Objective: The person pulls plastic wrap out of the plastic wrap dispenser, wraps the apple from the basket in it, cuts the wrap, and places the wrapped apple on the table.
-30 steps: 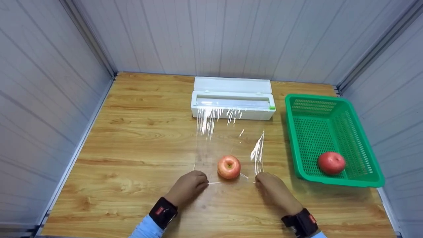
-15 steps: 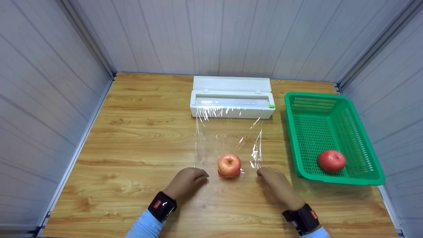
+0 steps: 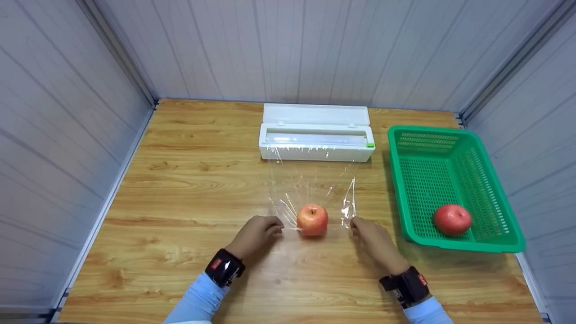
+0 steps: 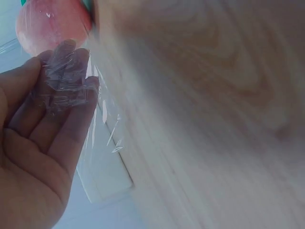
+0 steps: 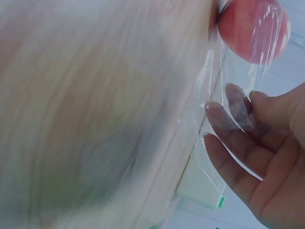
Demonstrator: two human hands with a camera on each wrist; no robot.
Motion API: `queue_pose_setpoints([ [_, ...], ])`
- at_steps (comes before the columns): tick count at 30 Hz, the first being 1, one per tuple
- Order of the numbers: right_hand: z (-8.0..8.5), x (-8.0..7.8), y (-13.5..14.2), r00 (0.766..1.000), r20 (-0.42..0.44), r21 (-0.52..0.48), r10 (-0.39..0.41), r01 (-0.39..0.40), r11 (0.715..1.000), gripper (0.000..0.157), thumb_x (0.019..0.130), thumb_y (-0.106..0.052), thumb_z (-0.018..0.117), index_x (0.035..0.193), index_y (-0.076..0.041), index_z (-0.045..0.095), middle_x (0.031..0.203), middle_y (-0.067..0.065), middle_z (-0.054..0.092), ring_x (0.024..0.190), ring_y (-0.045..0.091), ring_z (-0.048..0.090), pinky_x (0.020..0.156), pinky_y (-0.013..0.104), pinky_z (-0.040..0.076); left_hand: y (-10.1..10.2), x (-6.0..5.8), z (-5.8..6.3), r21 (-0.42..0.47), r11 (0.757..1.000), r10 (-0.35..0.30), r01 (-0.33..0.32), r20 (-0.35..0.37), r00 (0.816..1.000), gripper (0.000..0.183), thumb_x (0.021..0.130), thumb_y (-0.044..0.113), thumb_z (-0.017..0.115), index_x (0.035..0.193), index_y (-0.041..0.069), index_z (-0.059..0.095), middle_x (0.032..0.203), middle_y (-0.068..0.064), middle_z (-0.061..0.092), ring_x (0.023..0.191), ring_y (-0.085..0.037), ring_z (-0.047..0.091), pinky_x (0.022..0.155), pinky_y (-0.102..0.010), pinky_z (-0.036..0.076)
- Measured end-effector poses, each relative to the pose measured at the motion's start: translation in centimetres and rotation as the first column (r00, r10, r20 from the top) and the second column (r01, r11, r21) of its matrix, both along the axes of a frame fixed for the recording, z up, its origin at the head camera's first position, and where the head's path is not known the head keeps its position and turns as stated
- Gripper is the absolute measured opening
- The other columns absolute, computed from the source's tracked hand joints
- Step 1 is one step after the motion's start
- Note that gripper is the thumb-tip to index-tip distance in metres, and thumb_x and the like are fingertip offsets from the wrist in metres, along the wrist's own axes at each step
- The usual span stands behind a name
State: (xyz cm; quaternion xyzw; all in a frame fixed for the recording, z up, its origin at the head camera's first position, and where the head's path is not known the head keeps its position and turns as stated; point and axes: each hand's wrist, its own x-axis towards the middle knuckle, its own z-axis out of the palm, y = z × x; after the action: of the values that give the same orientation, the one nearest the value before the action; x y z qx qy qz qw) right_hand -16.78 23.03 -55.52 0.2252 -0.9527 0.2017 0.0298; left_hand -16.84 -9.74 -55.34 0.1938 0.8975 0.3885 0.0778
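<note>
A sheet of cling film (image 3: 288, 180) runs from the roll in a white dispenser (image 3: 317, 154) toward the person. A red apple (image 3: 312, 220) stands on the table between the hands, with film creased and drawn tight around it. The left hand (image 3: 257, 235), left of the apple, pinches one near corner of the film between thumb and finger; in the left wrist view film lies over its fingers (image 4: 66, 81). The right hand (image 3: 372, 238) pinches the other corner on the right. Its thumb and index finger meet on the film in the right wrist view, other fingers spread behind.
A green plastic basket (image 3: 398, 198) stands on the right, holding a second red apple (image 3: 452, 219). The dispenser's lid (image 3: 316, 114) is raised at the back of the wooden table (image 3: 189, 189). Pale panel walls (image 3: 234, 49) enclose the back and sides.
Both hands have moved away from the person, toward the dispenser, carrying the film's near edge with them. New creases radiate from the apple, which sits slightly farther back and looks a little tilted.
</note>
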Motion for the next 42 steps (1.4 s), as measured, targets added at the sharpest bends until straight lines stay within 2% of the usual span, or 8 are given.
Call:
queue_pose_setpoints([
  [4,0.1,-0.6,-0.1,0.998,0.047,-0.012,-0.03,0.031,0.999,0.018,0.082,0.004,0.059,0.086,-0.013,0.053,0.077,-0.003,0.059,0.07,0.012,0.057,0.06,0.027,0.048,0.2,-0.7,0.1,0.015,1.0,0.017,-0.017,0.007,1.0,0.013,0.09,0.012,0.057,0.093,0.006,0.069,0.087,-0.002,0.071,0.08,-0.012,0.065,0.077,-0.027,0.053],
  [7,0.2,-1.1,-0.1,0.991,0.121,-0.079,-0.056,0.066,0.995,0.012,0.087,0.0,0.055,0.088,-0.011,0.052,0.076,-0.002,0.055,0.068,0.01,0.051,0.057,0.024,0.045,0.4,-1.2,0.1,0.052,0.998,0.039,-0.042,0.062,0.997,0.015,0.092,0.012,0.055,0.095,0.005,0.068,0.085,-0.003,0.07,0.079,-0.014,0.065,0.076,-0.027,0.052],
  [11,0.4,-1.8,-0.1,0.961,0.267,-0.209,-0.076,0.135,0.969,0.006,0.094,-0.006,0.046,0.093,-0.009,0.051,0.078,0.003,0.054,0.068,0.011,0.047,0.056,0.022,0.043,0.6,-1.9,0.2,0.09,0.994,0.06,-0.069,0.102,0.993,0.017,0.094,0.015,0.053,0.095,0.004,0.067,0.082,-0.003,0.067,0.076,-0.012,0.062,0.073,-0.026,0.051],
  [13,0.4,-2.3,-0.2,0.95,0.302,-0.246,-0.077,0.156,0.957,0.007,0.095,-0.005,0.044,0.093,-0.007,0.05,0.079,0.006,0.054,0.069,0.014,0.048,0.057,0.023,0.043,0.7,-2.3,0.2,0.096,0.993,0.065,-0.074,0.089,0.994,0.018,0.094,0.015,0.052,0.094,0.004,0.066,0.082,-0.004,0.066,0.075,-0.011,0.06,0.072,-0.026,0.05],
  [20,0.4,-4.1,-1.2,0.984,0.118,-0.094,-0.136,0.147,0.985,0.004,0.09,0.0,0.05,0.094,-0.001,0.048,0.08,0.007,0.05,0.074,0.022,0.051,0.063,0.036,0.046,1.1,-3.7,0.3,0.052,0.995,0.088,-0.089,0.017,0.996,0.015,0.095,0.011,0.05,0.096,0.004,0.063,0.076,-0.007,0.063,0.068,-0.011,0.055,0.065,-0.026,0.047],
  [26,0.8,-5.4,-1.8,0.979,0.112,-0.096,-0.172,0.183,0.979,0.009,0.093,-0.002,0.044,0.101,0.001,0.05,0.085,0.011,0.054,0.082,0.027,0.056,0.071,0.044,0.05,1.2,-4.8,0.1,0.014,0.99,0.14,-0.139,-0.028,0.99,0.014,0.096,0.014,0.049,0.095,0.007,0.061,0.079,-0.007,0.064,0.071,-0.011,0.055,0.07,-0.03,0.049],
  [33,0.5,-6.3,-2.1,0.984,0.049,-0.086,-0.171,0.175,0.981,0.021,0.08,0.008,0.055,0.1,0.002,0.05,0.086,0.015,0.057,0.083,0.032,0.059,0.071,0.046,0.05,1.4,-5.6,-0.1,0.041,0.984,0.175,-0.174,-0.02,0.984,0.012,0.095,0.011,0.049,0.096,0.007,0.06,0.084,-0.01,0.065,0.073,-0.014,0.056,0.073,-0.033,0.049],
  [42,0.0,-7.1,-2.3,0.98,0.074,-0.126,-0.186,0.194,0.973,0.012,0.085,0.006,0.054,0.096,0.001,0.05,0.084,0.01,0.053,0.078,0.028,0.054,0.067,0.043,0.048,1.7,-6.6,-0.5,0.049,0.985,0.17,-0.167,-0.064,0.983,0.012,0.095,0.009,0.048,0.094,0.004,0.059,0.089,-0.015,0.066,0.077,-0.02,0.059,0.076,-0.037,0.051],
])
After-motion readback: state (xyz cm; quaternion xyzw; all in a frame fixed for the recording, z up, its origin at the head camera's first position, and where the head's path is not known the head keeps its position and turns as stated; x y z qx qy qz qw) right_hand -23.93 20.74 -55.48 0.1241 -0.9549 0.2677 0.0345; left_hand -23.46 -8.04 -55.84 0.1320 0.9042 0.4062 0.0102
